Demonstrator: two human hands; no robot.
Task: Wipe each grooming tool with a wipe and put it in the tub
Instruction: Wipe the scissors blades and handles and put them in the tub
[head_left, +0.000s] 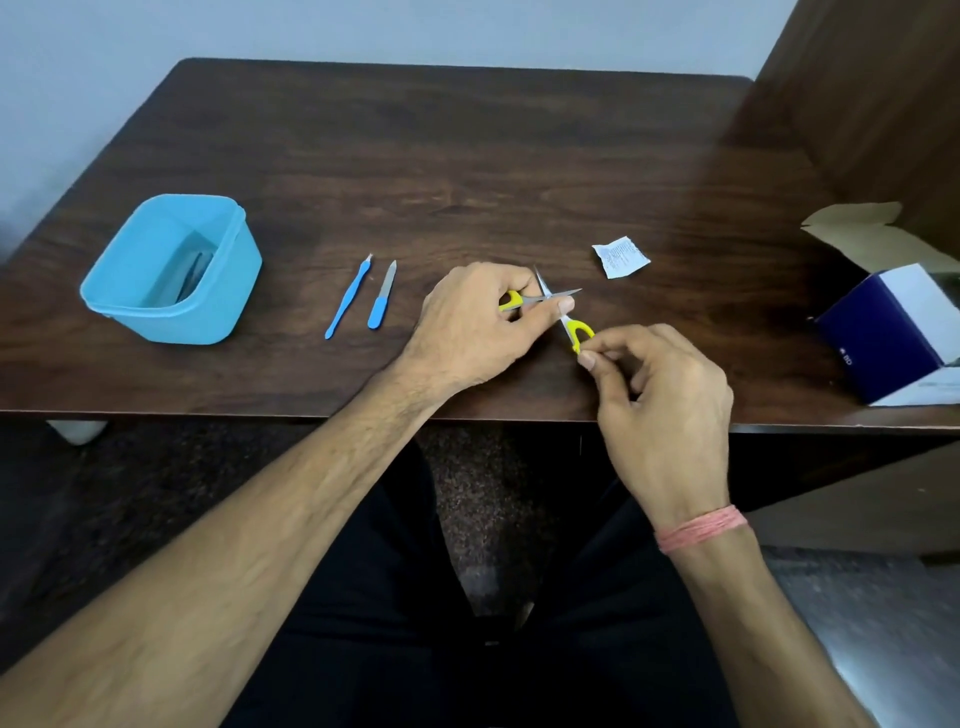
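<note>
Two hands meet just right of the frame's centre over a small pair of scissors (557, 306) with yellow loop handles and thin steel blades, which stand spread open in a cross. The left hand (475, 322) is closed on one yellow loop, its thumb lying along the metal near the pivot; the right hand (660, 395) pinches the other loop between thumb and forefinger, and a pink thread band circles its wrist. To the left of the hands, two slim blue-handled tools lie side by side on the surface (467, 156), apart from each other: a pointed pusher (347, 299) and a shorter nail file (382, 296). Farther left sits the light blue tub (171, 270), open-topped, with something pale and long inside that cannot be made out clearly. Above the right hand lies a torn white sachet (621, 256) with fine print. At the right edge stands an opened navy and white box (893, 332). The surface is dark wood grain, set against a pale wall.
</note>
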